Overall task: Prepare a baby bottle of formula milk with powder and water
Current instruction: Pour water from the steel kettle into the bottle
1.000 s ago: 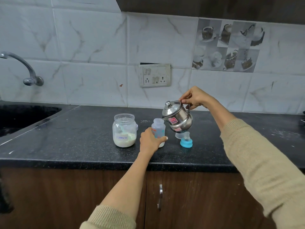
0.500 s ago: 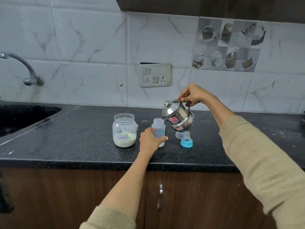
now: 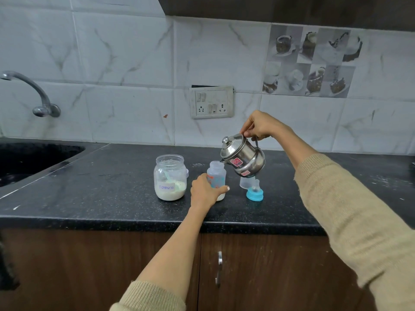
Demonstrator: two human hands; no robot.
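Steel kettle (image 3: pixel 243 158) (tilted) in right hand (image 3: pixel 261 126) grip; left hand (image 3: pixel 205 190) clasps plastic bottle (image 3: pixel 216 176).

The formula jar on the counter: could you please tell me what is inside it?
Inside the formula jar, pale powder fills the bottom, and a light-coloured scoop leans in it. The handwritten label covers part of the powder, so the scoop's lower end cannot be seen.

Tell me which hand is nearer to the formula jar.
Left. The left hand grips the baby bottle just right of the formula jar; the right hand holds the kettle farther right, above the counter.
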